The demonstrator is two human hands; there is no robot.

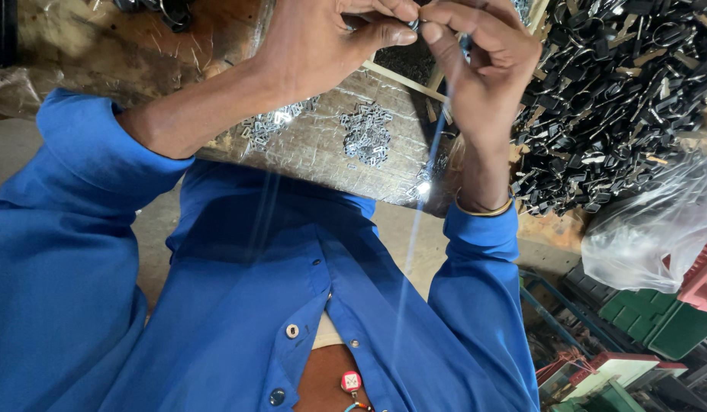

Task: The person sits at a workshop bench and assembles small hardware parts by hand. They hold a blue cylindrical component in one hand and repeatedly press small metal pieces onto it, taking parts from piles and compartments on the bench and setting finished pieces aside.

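both hands, left hand [323, 42] and right hand [483, 61], are pinching together on a tiny, light, stiff metal piece [414, 24] above the workbench [323, 152] edge, likely slippery, so fingertip grip suits it

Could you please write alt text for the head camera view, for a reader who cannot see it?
Seen from above, a person in a blue shirt pinches a small dark part between the left hand and right hand. Small metal pieces lie on the bench; a black parts heap is alongside.
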